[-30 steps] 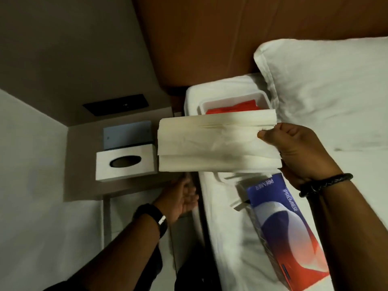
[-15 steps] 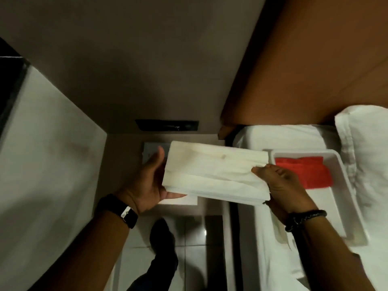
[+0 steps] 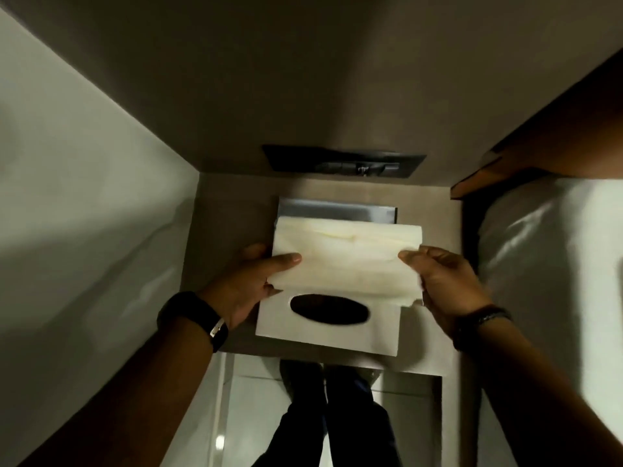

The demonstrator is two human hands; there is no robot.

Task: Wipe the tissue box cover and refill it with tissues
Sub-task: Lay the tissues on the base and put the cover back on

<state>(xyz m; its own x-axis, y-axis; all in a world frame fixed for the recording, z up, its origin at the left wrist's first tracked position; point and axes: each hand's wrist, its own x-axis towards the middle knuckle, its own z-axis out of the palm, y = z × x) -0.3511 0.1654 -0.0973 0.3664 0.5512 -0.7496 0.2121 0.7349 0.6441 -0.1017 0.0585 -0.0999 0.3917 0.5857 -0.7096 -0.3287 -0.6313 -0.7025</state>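
We're gripping the tissue stack [image 3: 347, 256] at both ends, left hand [image 3: 247, 284] and right hand [image 3: 445, 284], keeping it flat above the tissue box cover [image 3: 327, 335] for refilling.

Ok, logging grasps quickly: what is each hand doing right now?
Left hand: grips the left end of the cream folded tissue stack.
Right hand: grips the stack's right end.

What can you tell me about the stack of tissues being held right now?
The stack of tissues is a cream, soft-looking folded wad, slightly creased on top, held roughly level. The left hand and right hand pinch its two ends. It hangs over the white tissue box cover, hiding that cover's far edge.
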